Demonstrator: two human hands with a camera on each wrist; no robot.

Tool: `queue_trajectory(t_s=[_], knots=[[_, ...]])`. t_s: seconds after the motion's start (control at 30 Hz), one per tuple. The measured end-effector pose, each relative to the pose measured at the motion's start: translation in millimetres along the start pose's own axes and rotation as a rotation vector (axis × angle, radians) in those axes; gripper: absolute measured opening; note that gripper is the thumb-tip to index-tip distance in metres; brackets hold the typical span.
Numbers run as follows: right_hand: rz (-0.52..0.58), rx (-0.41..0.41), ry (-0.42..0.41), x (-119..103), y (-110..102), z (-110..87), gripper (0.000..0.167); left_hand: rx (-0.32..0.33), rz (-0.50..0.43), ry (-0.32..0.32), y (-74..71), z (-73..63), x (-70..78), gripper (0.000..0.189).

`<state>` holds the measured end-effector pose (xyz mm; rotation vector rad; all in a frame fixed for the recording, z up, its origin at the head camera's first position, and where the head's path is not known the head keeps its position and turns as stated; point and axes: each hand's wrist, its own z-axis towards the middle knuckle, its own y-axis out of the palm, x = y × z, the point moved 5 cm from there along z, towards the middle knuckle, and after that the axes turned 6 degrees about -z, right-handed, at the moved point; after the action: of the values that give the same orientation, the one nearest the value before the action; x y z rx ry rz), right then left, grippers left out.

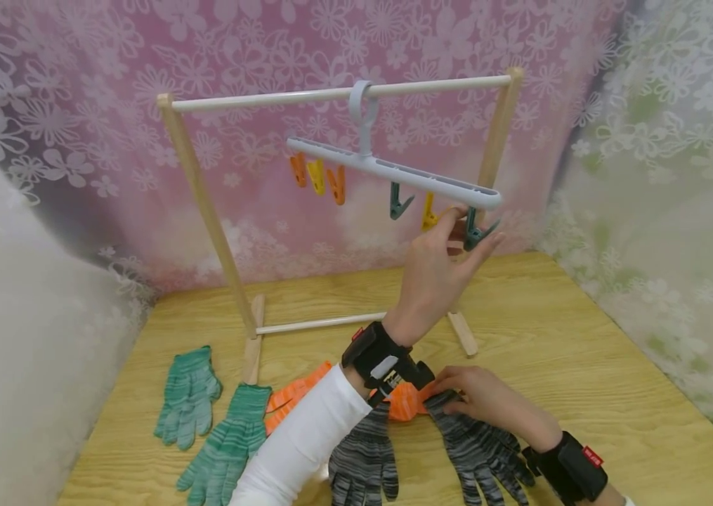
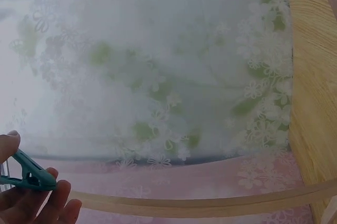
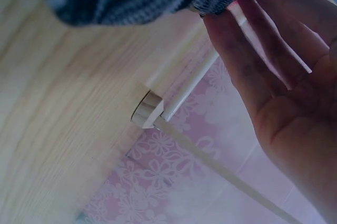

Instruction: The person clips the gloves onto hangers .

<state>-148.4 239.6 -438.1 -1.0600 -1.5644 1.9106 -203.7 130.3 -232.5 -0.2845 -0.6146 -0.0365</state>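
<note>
white sleeve (image 1: 302, 429) nearest; left grip (image 1: 433, 270) pinches a dark green clip (image 1: 471, 235) under the hanger (image 1: 422, 176), right grip (image 1: 495, 400) (partly hidden) seems to pinch one grey glove (image 1: 479, 446) over the tabletop (image 1: 558, 330)

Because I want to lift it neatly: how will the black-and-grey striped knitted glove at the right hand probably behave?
The glove is probably floppy: it is knitted, without visible stiff parts. Likely light, because it seems only cloth. Its textured surface should hardly slip.
</note>
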Motion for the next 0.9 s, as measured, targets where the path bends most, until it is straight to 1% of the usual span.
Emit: queue_trajectory(t_s=[0.1,0.2,0.27,0.37,0.5,0.63,0.73,0.9], knots=[[-0.034,-0.026,-0.003,-2.3,4.1,0.2,0.034,0.026,-0.003,-0.013,-6.0,-2.6,1.5,0.036],[-0.037,-0.041,-0.002,-4.1,5.8,0.0,0.036,0.044,-0.012,-0.01,-12.0,-4.6,3.9,0.032],[-0.034,-0.05,-0.006,-5.1,6.6,-0.1,0.037,0.056,-0.02,0.004,-15.8,-6.0,6.1,0.029],[-0.043,-0.061,0.002,-4.3,7.6,0.2,0.037,0.076,0.008,0.045,-20.1,-7.4,9.6,0.026],[-0.083,-0.033,0.017,0.1,6.5,1.4,0.038,0.086,0.055,0.09,-22.4,-8.2,12.6,0.025],[-0.118,-0.009,0.049,6.1,6.1,4.9,0.038,0.083,0.06,0.093,-23.6,-9.1,12.5,0.024],[-0.131,-0.011,0.078,9.7,6.9,8.4,0.036,0.089,0.063,0.093,-25.1,-9.0,12.5,0.025],[-0.146,0.0,0.094,14.0,6.0,14.3,0.034,0.107,0.104,0.092,-28.5,-8.1,13.7,0.032]])
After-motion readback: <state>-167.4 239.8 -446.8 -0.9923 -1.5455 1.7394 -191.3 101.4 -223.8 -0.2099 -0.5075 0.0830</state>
